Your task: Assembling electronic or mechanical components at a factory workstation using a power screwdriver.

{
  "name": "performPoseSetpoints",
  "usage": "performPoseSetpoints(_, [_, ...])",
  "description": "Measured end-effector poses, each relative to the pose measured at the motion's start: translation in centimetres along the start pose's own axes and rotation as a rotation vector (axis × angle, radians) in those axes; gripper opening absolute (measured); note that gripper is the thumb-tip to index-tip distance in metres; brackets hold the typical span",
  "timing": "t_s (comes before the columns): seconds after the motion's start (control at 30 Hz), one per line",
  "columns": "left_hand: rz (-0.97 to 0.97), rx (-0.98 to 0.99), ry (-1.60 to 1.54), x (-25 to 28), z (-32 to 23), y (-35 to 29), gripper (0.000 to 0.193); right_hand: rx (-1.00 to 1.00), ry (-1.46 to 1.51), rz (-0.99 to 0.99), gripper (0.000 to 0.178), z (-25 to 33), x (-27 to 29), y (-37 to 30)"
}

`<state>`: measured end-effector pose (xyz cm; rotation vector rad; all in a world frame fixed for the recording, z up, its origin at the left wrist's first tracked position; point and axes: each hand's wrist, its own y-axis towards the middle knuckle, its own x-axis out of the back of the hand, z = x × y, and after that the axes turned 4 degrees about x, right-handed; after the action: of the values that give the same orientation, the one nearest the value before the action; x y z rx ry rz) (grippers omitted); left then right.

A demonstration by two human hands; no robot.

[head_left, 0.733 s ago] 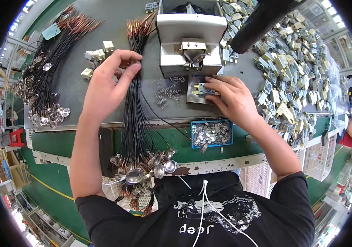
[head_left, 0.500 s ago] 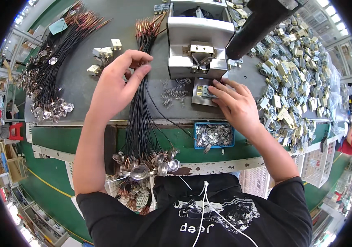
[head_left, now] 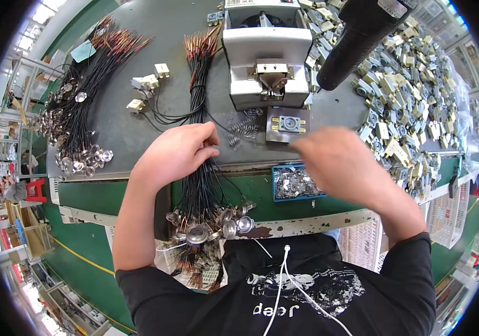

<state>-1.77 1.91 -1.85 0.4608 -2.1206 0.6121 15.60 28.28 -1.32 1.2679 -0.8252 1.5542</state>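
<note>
A black cable bundle (head_left: 197,95) with copper-coloured ends and silver round caps (head_left: 197,233) lies across the table edge. Over its middle is my left hand (head_left: 178,151), its fingers curled and the thumb close to the index finger; whatever they hold, if anything, is too small to make out. My right hand (head_left: 340,165) is smeared by motion above the blue tray of small metal pieces (head_left: 295,183). Just beyond its fingertips, a grey switch housing (head_left: 290,124) with brass terminals sits on a flat metal block (head_left: 280,138). Loose springs (head_left: 243,127) lie left of the block.
A metal press-like machine (head_left: 267,47) stands behind the block, beside a thick black cylinder (head_left: 348,50). A big heap of switch housings (head_left: 396,106) covers the right side. Another cable bundle (head_left: 85,89) and a few white wired switches (head_left: 149,83) lie to the left.
My left hand has come down toward me along the cables. My right hand has left the housing on the block and moved nearer to me. White switches at left now show wires attached.
</note>
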Motion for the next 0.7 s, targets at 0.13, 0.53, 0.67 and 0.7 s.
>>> performPoseSetpoints(0.13, [-0.319, -0.252, -0.029, 0.0, -0.7, 1.0, 0.015, -0.078, 0.166, -0.091, 0.019, -2.1, 1.3, 0.4])
performPoseSetpoints(0.53, [-0.358, -0.558, 0.116, -4.4, -5.5, 8.5, 0.011, -0.317, 0.796, -0.268, 0.037, -1.5, -4.4, -4.1])
performPoseSetpoints(0.67, [-0.317, -0.583, 0.202, -5.0, -5.4, 8.8, 0.012, -0.308, 0.837, -0.350, 0.041, -1.5, -4.9, -4.8])
performPoseSetpoints(0.7, [-0.331, -0.568, 0.207, -5.1, -5.5, 8.7, 0.010, -0.300, 0.861, -0.369, 0.040, -1.6, -5.0, -4.8])
